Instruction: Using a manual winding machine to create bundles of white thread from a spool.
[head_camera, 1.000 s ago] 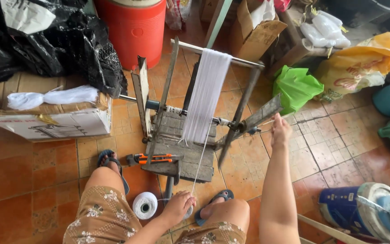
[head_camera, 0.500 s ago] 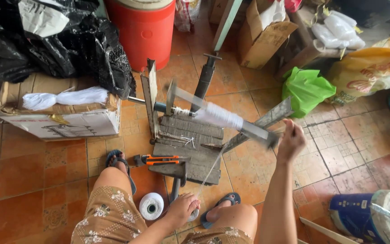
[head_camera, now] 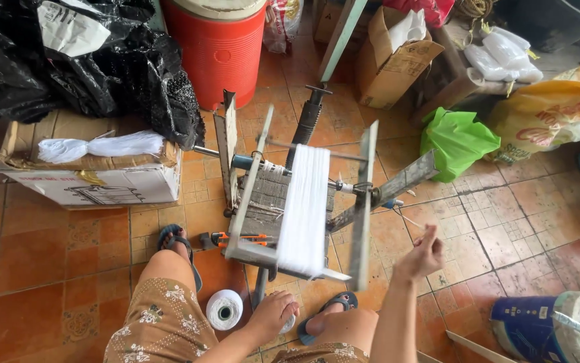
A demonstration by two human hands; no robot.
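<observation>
The floor (head_camera: 48,269) was made of orange tiles, and the person sat low on it with bare knees and blue sandals. Behind stood a big red barrel (head_camera: 217,47), black bags (head_camera: 88,74) and a cardboard box (head_camera: 88,178) with a white bundle lying on top.

In the middle stood the winding frame (head_camera: 296,202), made of wood and metal bars. Half a second before, its bars were a blur far back; now they had swung round to the near side, and the wide band of white thread (head_camera: 303,208) faced the person again. So the frame was turning, and more thread was going onto it.

The right hand (head_camera: 423,254) was lower and nearer the body than a second ago. Its fingers were pinched shut on a thin crank handle (head_camera: 407,218) beside the frame.

The left hand (head_camera: 273,312) stayed low between the knees, curled over a small spool, most of it hidden. It seemed to let the thread slip through. Just beside it sat a white thread spool (head_camera: 224,309). An orange cutter (head_camera: 239,238) lay under the frame.
</observation>
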